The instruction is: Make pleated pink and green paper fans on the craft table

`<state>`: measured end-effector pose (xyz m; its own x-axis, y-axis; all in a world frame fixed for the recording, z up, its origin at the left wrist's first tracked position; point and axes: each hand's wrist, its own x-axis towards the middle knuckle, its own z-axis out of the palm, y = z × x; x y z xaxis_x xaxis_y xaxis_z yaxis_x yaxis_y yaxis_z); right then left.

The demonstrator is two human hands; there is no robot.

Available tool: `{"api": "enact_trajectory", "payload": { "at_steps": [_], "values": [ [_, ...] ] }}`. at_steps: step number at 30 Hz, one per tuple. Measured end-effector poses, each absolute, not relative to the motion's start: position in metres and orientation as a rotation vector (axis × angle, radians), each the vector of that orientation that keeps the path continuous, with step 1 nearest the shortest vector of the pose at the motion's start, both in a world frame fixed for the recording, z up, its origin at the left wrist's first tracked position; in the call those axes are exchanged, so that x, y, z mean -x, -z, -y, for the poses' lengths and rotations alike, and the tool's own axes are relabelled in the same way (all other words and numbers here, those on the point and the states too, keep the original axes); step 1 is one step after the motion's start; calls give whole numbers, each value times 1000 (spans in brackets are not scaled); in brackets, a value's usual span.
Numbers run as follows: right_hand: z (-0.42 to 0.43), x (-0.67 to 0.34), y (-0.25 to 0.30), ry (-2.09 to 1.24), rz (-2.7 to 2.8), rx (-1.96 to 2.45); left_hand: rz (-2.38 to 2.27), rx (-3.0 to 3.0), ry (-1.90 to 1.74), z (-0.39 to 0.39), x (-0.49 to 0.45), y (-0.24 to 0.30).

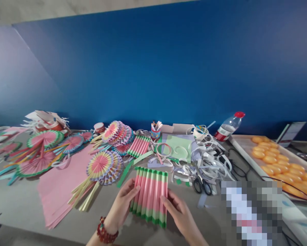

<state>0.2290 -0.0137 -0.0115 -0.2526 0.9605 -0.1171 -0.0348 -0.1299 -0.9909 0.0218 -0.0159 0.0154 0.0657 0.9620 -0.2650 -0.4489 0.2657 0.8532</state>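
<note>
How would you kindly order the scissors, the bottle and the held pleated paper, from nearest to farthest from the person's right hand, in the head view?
1. Pleated paper: touching the right hand, on its left.
2. Scissors: just beyond the hand, to its right.
3. Bottle: back right, near the blue wall.

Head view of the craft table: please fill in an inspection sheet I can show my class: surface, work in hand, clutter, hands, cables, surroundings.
Surface: grey table, pink paper sheets at left; lower right pixelated.
Work in hand: pleated paper, pink with green edges; a similar piece lies behind it.
Clutter: paper fans at left, white strips heaped at right, scissors at their near edge.
Hands: left hand and right hand hold opposite sides of the pleated paper.
Cables: black cables beside the tray.
Surroundings: blue wall behind the table.
</note>
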Motion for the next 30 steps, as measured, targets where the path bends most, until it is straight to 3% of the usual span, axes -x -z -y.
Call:
{"api": "enact_trajectory", "payload": {
  "at_steps": [7,21,30],
  "values": [
    [13,-229,9,-1528,1280,1138,-1228,-768,-1126,11,2,0],
    [19,-248,26,-1286,1602,1315,-1385,-1860,-757,2,20,2],
    [13,-255,24,-1049,1510,1330,-1113,-2254,-484,-27,12,-27]
  ]
}}
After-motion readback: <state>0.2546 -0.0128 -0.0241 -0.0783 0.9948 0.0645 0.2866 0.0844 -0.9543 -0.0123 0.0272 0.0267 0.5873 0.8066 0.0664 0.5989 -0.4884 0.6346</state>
